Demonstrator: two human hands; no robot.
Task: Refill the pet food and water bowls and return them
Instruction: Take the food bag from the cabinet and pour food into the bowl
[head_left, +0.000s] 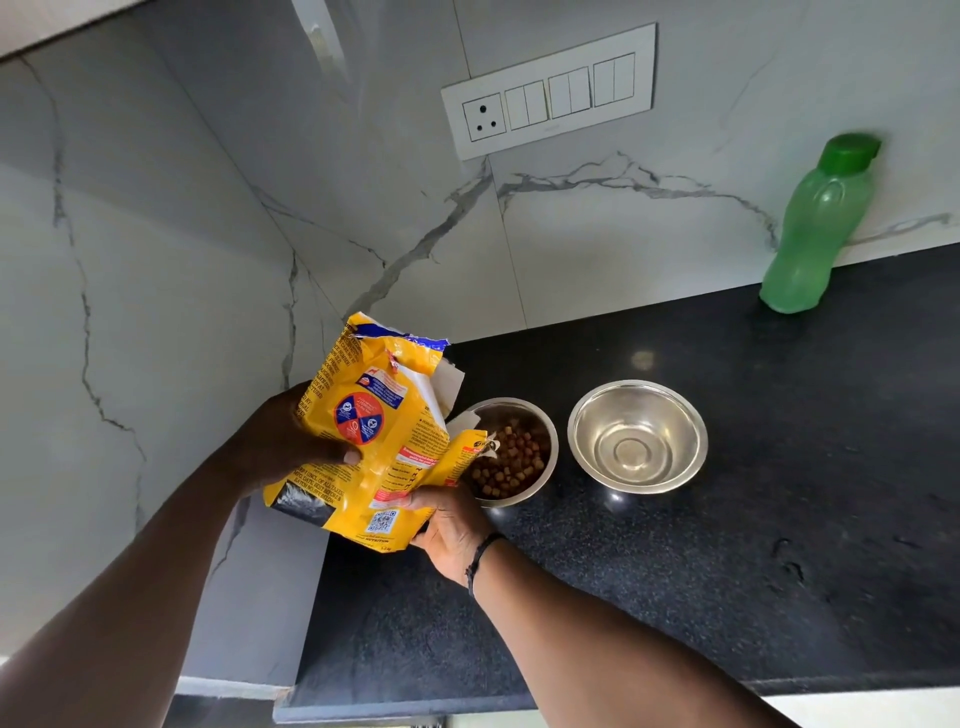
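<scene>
1. I see the yellow printed pet food bag (376, 436) held up off the counter between both hands, tilted so its torn open top leans toward the right, over the near rim of the first bowl.
2. Left hand (291, 441) wraps the bag's left edge, thumb pressed across the printed face. Fingers closed on it.
3. Right hand (452, 535) grips the bag's lower right corner from beneath, palm up, fingers closed on the bag. A dark thread band (480, 553) sits on that wrist.
4. Small round steel bowl holding brown kibble pieces (511, 452) sits on the counter just right of the bag, partly hidden behind the bag's torn flap. Kibble covers the bottom; I cannot tell whether any is falling.
5. Second round steel bowl (638, 436) stands just beside the first, on its right, not touching. Whether its shiny bottom holds water I cannot tell.
6. Count: two bowls, one bag, one translucent green plastic bottle with a green cap (818, 228).
7. Bottle stands at the back right, leaning against the wall, well apart from the bowls.
8. Surface: black speckled stone countertop (727, 597), glossy.
9. Walls: white marble-look panels with grey veins (208, 208), meeting in a corner behind the bag. White switch plate with one socket and three switch pairs (550, 91) above the bowls.
</scene>
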